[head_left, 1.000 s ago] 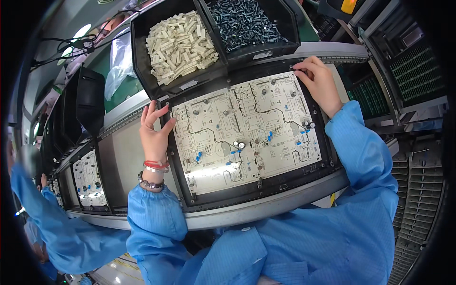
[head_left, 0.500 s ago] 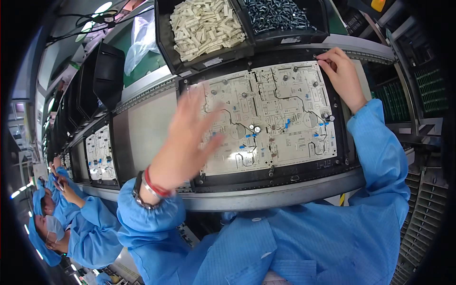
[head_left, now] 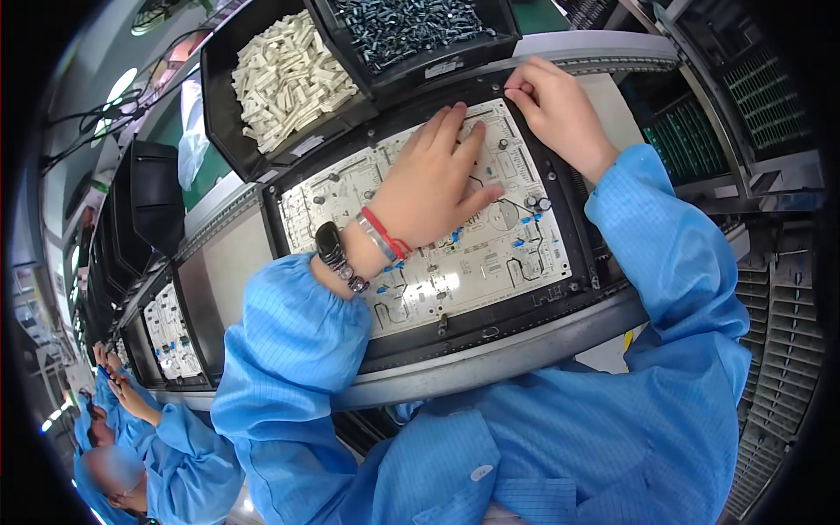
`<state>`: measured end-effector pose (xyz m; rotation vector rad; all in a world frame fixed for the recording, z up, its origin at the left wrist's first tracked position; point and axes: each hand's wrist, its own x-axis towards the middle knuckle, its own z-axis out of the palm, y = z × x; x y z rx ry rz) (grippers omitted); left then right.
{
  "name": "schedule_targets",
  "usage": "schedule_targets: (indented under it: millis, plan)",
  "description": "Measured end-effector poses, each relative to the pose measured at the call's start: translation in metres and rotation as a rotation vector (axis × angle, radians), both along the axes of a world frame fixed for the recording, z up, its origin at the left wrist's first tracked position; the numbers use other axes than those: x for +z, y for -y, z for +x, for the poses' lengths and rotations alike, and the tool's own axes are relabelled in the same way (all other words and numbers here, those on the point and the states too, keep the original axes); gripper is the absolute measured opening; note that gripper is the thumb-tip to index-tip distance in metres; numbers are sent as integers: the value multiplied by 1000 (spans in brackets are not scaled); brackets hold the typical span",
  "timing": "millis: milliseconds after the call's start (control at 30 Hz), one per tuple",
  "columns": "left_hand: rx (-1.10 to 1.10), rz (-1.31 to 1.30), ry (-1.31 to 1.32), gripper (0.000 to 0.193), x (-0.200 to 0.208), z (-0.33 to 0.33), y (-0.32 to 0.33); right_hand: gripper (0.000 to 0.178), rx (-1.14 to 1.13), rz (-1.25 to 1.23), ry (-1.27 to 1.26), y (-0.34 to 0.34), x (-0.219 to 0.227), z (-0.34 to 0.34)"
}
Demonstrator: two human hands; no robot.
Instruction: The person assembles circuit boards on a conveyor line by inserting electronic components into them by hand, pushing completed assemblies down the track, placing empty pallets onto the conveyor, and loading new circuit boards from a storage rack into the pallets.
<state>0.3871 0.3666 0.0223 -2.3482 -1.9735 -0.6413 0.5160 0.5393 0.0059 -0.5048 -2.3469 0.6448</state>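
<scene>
A white circuit board (head_left: 477,262) lies in a black carrier frame (head_left: 560,293) in front of me. It bears small black cylindrical capacitors (head_left: 537,204), blue parts and printed black tracks. Over its upper middle my left hand (head_left: 433,179) is open, fingers stretched toward the far edge; it covers part of the board, and I cannot tell whether it touches. At the frame's far right corner my right hand (head_left: 560,109) is closed in a pinch. Whatever sits between those fingertips is hidden.
Beyond the frame stand a black bin of white block-shaped parts (head_left: 289,79) and another of small dark parts (head_left: 402,31). A metal rail (head_left: 490,350) runs along the near side. Another board (head_left: 171,332) lies to the left, near co-workers in blue (head_left: 188,464).
My left hand has moved right and away from me, from the board's left side to its upper middle. The right hand stays at the frame's corner. The whole view has shifted.
</scene>
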Motion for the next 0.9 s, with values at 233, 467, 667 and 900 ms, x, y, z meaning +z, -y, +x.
schedule_targets:
  millis: [233,467,667,900]
  plan:
    - [8,-23,-7,69,2,1,-1,10,-69,5,99,5,1,-4]
    - [9,-1,15,67,-5,-1,-7,16,8,-128,204,13,14,9]
    - [96,140,-24,54,-13,3,6,26,675,-88,387,49,83,97]
    - [-124,539,-92,63,-8,-2,0,30,749,-35,511,62,68,123]
